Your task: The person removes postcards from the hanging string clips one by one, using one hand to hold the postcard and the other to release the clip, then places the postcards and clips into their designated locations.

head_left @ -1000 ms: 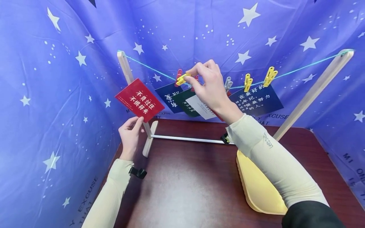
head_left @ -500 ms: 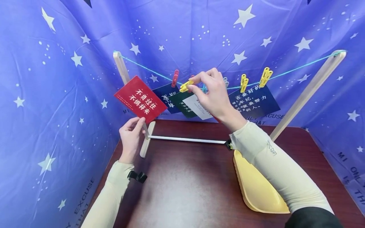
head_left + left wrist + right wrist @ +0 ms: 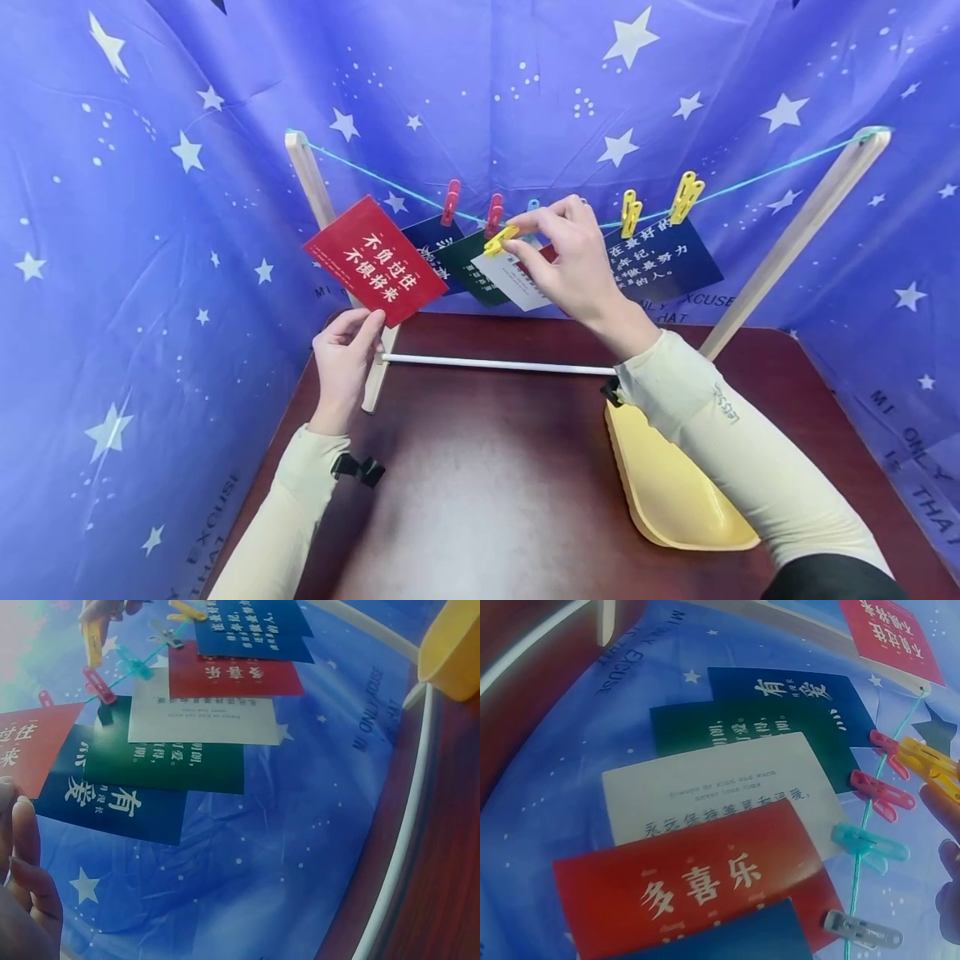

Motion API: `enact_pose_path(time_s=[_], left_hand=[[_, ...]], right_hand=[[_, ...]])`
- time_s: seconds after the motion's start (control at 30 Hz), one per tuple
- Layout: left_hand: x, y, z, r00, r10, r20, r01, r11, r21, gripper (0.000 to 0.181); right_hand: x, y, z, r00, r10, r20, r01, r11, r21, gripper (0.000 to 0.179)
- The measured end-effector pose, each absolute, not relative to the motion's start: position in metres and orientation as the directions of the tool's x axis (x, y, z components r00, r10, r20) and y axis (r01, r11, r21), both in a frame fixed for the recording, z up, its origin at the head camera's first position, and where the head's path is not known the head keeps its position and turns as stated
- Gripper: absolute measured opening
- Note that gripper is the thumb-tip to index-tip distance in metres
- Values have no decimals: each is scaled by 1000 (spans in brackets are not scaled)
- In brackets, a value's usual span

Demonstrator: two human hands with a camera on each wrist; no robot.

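My left hand (image 3: pixel 345 358) pinches a red card (image 3: pixel 375 258) with white writing by its bottom corner, in front of the left post. Between thumb and fingertips, my right hand (image 3: pixel 573 262) pinches a yellow clothespin (image 3: pixel 500 242), in front of the hanging cards. Behind it, a sagging turquoise string (image 3: pixel 787 169) carries a navy card (image 3: pixel 795 686), a green card (image 3: pixel 690 727), a white card (image 3: pixel 712 780), another red card (image 3: pixel 697 885) and a second navy card (image 3: pixel 675 258). Pink-red clothespins (image 3: pixel 450 202), a turquoise clothespin (image 3: pixel 870 844), a grey clothespin (image 3: pixel 862 930) and yellow clothespins (image 3: pixel 630 212) grip the string.
Two wooden posts (image 3: pixel 798 242), joined low down by a white rod (image 3: pixel 495 364), hold the string above a dark red-brown table (image 3: pixel 480 483). A yellow tray (image 3: pixel 682 500) sits under my right forearm. Blue star-patterned cloth (image 3: pixel 420 67) surrounds the table.
The right hand with the yellow clothespin has shifted right and down along the string, uncovering the pink-red clothespins. The left hand keeps the red card, moved slightly right against the post. The head view has shifted.
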State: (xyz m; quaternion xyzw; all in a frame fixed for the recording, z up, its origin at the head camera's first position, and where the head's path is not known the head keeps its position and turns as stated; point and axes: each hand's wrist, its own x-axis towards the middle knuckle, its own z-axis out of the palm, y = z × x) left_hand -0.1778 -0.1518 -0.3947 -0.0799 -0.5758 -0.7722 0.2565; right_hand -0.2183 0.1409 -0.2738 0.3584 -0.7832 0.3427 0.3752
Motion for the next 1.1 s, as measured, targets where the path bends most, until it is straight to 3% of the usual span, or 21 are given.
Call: enact_pose_path(time_s=[0.33, 0.6, 0.77, 0.87, 1.1], left_hand=[[-172, -151, -398, -870, -278, 408, 466, -189, 865, 14], [-169, -145, -399, -877, -259, 404, 458, -201, 866, 3], [-166, -143, -401, -878, -258, 403, 452, -167, 876, 11], [-165, -141, -402, -880, -253, 402, 449, -165, 878, 3], [-163, -138, -406, -891, -236, 389, 433, -180, 883, 7]], right_hand=[[-206, 155, -280, -441, -331, 834, -818, 531, -221, 24], [-196, 168, -288, -463, -320, 827, -791, 570, -222, 24], [-189, 176, -295, -476, -304, 825, -775, 588, -231, 27], [-186, 181, -299, -487, -304, 819, -769, 594, -237, 29], [-182, 195, -308, -519, -301, 800, -746, 617, -252, 32]])
